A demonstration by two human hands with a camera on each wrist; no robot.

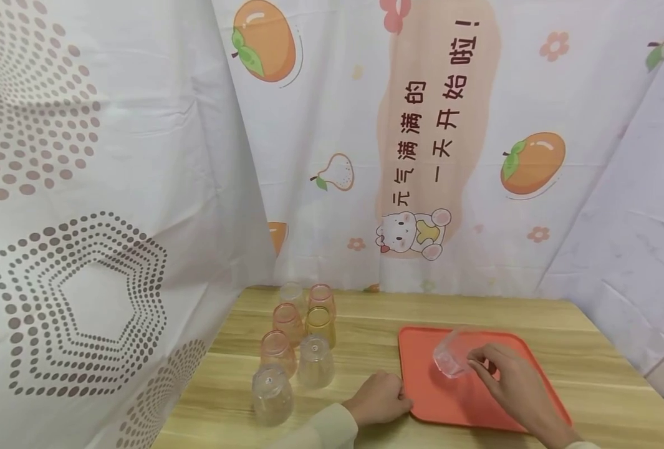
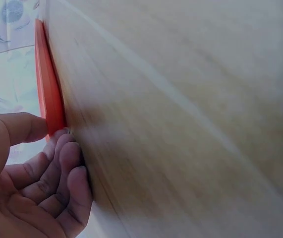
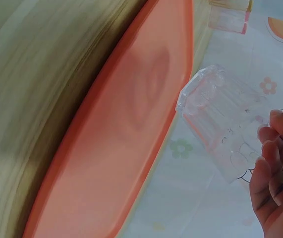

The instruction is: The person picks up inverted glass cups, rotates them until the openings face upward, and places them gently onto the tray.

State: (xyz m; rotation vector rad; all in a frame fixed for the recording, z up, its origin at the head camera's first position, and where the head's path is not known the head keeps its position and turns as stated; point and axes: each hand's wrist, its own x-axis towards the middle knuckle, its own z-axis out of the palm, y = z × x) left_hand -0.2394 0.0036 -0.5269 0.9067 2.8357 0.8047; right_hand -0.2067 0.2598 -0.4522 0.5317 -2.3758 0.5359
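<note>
Over the red tray (image 1: 494, 399) my right hand (image 1: 502, 377) holds a clear plastic cup (image 1: 452, 362), pinching it at the rim between thumb and fingertips. The cup (image 3: 223, 119) is tilted, and in the right wrist view its thick base points toward the tray (image 3: 116, 129), with a gap between them. My left hand (image 1: 381, 399) is at the tray's near left corner. In the left wrist view the thumb and curled fingers of that hand (image 2: 37, 178) pinch the tray's edge (image 2: 52, 94), with the fingers down against the wooden table.
Left of the tray, several cups stand upside down in two rows: clear ones (image 1: 272, 396) at the front, then pink ones (image 1: 278, 352) and a yellow one (image 1: 320, 327) behind. A printed curtain (image 1: 332, 237) hangs along the table's (image 1: 365, 337) back edge.
</note>
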